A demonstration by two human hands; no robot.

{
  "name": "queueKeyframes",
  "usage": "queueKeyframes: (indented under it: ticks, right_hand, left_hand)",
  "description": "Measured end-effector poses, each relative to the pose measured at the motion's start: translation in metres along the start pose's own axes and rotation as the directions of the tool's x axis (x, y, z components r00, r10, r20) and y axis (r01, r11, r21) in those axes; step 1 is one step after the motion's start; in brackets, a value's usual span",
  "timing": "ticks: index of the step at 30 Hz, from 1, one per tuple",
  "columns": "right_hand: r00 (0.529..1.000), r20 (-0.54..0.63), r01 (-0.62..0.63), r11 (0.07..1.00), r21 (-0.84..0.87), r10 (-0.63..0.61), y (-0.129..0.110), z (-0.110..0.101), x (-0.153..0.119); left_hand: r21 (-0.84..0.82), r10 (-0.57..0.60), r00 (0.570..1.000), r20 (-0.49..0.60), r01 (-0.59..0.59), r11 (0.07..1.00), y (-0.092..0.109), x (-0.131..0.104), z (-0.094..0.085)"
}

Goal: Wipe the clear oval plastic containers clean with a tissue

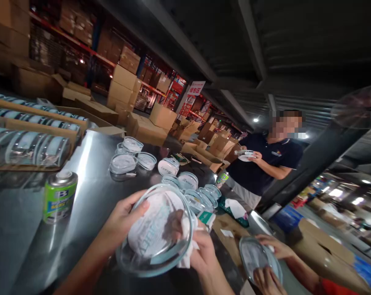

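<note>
A can (60,200) stands on the surface (91,164), left of clustered containers (188,181) and before a filled carton (44,129); stacked boxes (121,88) stand behind.

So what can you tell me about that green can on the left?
The can is a short, upright cylinder, apparently metal, with a silvery shoulder and a whitish top. Its bright green label carries a large B on a dark patch, with blue and yellow lettering beneath that is too blurred to read. It stands on the shiny metal table, which seems to be all that touches it. I can't tell how full it is.
</note>
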State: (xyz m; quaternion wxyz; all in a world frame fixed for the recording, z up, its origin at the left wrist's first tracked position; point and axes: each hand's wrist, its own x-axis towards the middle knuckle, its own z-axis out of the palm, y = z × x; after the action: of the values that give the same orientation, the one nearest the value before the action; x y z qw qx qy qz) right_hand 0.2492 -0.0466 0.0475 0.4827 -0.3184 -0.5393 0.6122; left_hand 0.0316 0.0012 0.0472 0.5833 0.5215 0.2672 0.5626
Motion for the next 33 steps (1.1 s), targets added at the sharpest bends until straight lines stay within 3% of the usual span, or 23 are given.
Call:
queueKeyframes:
  ticks: [3,6,8,10,12,13,17,20,22,28,33]
  right_hand:
    - [0.995,-0.068,-0.057,0.978,0.199,0.072,-0.004,-0.001,-0.002]
    - [0.960,-0.009,-0.260,0.900,0.351,0.281,-0.018,0.006,-0.001]
    - [0.918,0.121,-0.396,0.870,0.294,0.377,-0.030,0.011,0.005]
    - [0.874,0.255,-0.452,0.884,0.117,0.413,-0.037,0.014,0.013]
    - [0.864,0.309,-0.413,0.910,-0.019,0.398,-0.038,0.014,0.020]
    - [0.884,0.293,-0.370,0.928,-0.040,0.365,-0.036,0.014,0.022]
    - [0.994,0.012,-0.105,0.993,0.045,0.105,-0.020,0.016,0.028]
    - [0.982,-0.186,0.041,0.995,0.087,-0.024,-0.015,0.027,0.036]
    - [0.968,-0.247,0.073,0.993,0.093,-0.047,-0.018,0.036,0.041]
    - [0.969,-0.244,0.050,0.995,0.086,-0.028,-0.033,0.041,0.044]
    - [0.995,-0.093,0.020,1.000,0.014,-0.019,-0.033,0.030,0.032]
  left_hand:
    - [-0.030,0.011,0.997,-0.078,-0.014,0.999,0.002,-0.003,0.002]
    - [-0.019,0.010,0.998,-0.070,-0.011,1.000,0.008,-0.006,0.003]
    - [-0.017,-0.014,0.999,-0.043,0.013,1.000,0.011,-0.007,0.004]
    - [-0.018,-0.031,0.998,-0.048,0.030,0.999,0.011,-0.006,0.005]
    - [-0.032,-0.026,0.997,-0.078,0.024,0.999,0.011,-0.005,0.005]
    - [-0.048,-0.018,0.995,-0.099,0.013,0.999,0.011,-0.005,0.005]
    - [-0.131,0.031,0.976,-0.216,-0.060,0.990,0.009,-0.005,0.004]
    - [-0.172,0.055,0.960,-0.276,-0.106,0.979,0.010,-0.007,0.006]
    - [-0.211,0.053,0.954,-0.295,-0.119,0.970,0.012,-0.009,0.008]
    - [-0.386,-0.006,0.960,-0.281,-0.107,0.916,0.018,-0.011,0.009]
    - [-0.449,-0.062,0.975,-0.212,-0.041,0.892,0.011,-0.006,0.003]
